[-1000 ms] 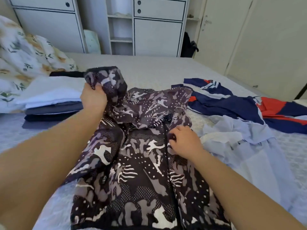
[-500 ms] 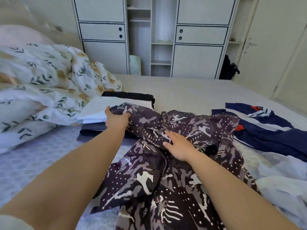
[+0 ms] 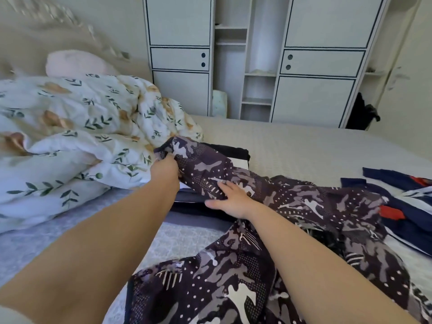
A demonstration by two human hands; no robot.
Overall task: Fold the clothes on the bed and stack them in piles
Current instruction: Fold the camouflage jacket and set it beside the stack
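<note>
Stretching a sleeve of the camouflage jacket (image 3: 268,230) out to the left, the left hand (image 3: 164,170) has its grip closed on the cuff end, probably to pull the sleeve straight before folding it in. The right hand (image 3: 230,198) lies on the sleeve with fingers spread, holding nothing, seemingly pinning the cloth. The jacket sprawls unfolded across the bed (image 3: 304,148), its sleeve draped over the folded pile (image 3: 194,208) beside the floral duvet (image 3: 81,127). The fabric looks thin and slippery, dotted and blotched in grey and white; the duvet is puffy. Navy clothes (image 3: 406,206) wait at right.
</note>
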